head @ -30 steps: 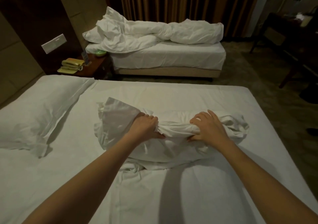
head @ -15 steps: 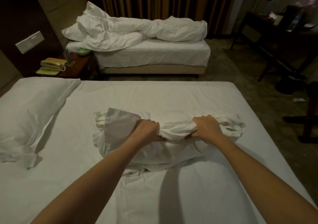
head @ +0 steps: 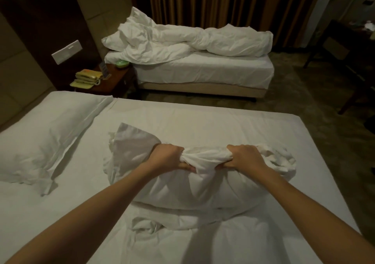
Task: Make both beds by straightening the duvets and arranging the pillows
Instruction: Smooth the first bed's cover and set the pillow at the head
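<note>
A crumpled white pillow (head: 194, 184) lies in the middle of the near bed (head: 233, 125). My left hand (head: 166, 157) and my right hand (head: 245, 158) both grip bunched fabric along its top edge, about a hand's width apart. The pillow's near side is raised off the sheet. A second white pillow (head: 44, 137) lies flat at the left, by the headboard. On the far bed (head: 203, 73) a white duvet (head: 188, 42) is heaped in a rumpled roll along the far side.
A dark wooden nightstand (head: 115, 81) stands between the beds with a yellow telephone (head: 87, 78) and a green dish (head: 121, 63). Striped curtains (head: 223, 1) hang behind the far bed. Dark chairs and a desk (head: 345, 56) stand at the right on the carpet.
Both hands have closed tighter on the pillow's top edge and lifted it, so its near side now bulges up off the sheet.
</note>
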The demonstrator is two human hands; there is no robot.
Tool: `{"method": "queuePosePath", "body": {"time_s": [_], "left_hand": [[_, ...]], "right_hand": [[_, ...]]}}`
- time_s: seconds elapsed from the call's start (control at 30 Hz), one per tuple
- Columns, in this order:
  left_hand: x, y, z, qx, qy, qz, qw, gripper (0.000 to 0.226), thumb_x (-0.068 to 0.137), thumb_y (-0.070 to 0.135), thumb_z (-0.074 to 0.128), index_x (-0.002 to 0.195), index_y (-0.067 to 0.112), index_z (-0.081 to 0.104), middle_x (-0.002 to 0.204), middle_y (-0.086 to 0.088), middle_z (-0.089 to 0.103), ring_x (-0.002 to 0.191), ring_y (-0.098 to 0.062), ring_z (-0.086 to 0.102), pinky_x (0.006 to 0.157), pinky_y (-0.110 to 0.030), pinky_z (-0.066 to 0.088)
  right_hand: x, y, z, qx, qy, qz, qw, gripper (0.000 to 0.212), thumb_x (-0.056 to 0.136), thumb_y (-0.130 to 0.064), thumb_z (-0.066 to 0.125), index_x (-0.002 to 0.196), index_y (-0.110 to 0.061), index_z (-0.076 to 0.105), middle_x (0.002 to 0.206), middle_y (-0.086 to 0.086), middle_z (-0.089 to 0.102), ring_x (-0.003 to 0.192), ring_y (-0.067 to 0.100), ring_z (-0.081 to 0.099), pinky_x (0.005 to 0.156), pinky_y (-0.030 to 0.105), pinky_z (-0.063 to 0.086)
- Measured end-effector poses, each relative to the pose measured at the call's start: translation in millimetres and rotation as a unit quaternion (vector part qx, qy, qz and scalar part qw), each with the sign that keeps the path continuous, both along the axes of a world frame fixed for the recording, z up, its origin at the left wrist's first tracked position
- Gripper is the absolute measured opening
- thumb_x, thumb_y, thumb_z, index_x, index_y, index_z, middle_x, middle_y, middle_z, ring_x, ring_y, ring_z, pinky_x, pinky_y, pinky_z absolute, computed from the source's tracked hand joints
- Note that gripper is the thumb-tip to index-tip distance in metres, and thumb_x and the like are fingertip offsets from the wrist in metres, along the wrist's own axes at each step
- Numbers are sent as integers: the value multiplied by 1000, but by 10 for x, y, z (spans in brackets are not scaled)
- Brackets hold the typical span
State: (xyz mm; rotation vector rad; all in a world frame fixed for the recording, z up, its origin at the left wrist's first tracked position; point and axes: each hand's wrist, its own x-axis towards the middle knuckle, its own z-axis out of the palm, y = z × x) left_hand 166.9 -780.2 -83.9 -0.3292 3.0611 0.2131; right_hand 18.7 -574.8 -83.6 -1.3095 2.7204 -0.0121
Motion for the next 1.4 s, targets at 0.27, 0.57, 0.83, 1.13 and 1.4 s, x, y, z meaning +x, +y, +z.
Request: {"method": "queuePosePath", "body": {"time_s": [0.27,0.57,0.83,1.13,1.4], "left_hand": [[-427,-373,578,37,80,34,996,55,63,76,64,65,27,37,71,11,55,67,-12,53,49,-20,25],[-1208,-951,1412,22,218,50,974,61,50,79,70,73,25,53,80,4,70,87,-21,67,63,-30,43],[-1820,-1135,2326,16,322,-15,947,51,58,64,78,75,22,56,69,12,55,70,-10,55,61,-29,35],[-2244,-1252,2475,-33,359,5,933,52,61,68,73,73,20,55,72,5,63,71,-16,59,61,-33,39],[-2164,-1217,1121,-7,145,43,988,73,57,81,63,113,34,62,108,5,70,105,-20,64,77,-31,47]], "right_hand": [[-506,-452,587,-33,45,3,998,72,71,-79,52,113,-20,54,109,2,66,94,22,59,77,31,41],[-1154,-951,1549,-110,77,-58,989,71,62,-75,66,99,-14,56,107,9,67,100,30,61,74,34,39],[-1653,-1103,2542,-172,118,-64,976,66,65,-69,69,101,-14,57,105,5,63,85,20,50,72,29,32],[-2012,-1221,2672,-187,223,-61,955,72,66,-76,60,104,-15,56,97,6,64,89,26,59,69,31,33],[-2038,-1216,1299,-78,46,-65,994,67,59,-75,68,103,-26,62,107,0,68,97,23,62,71,30,38]]}}
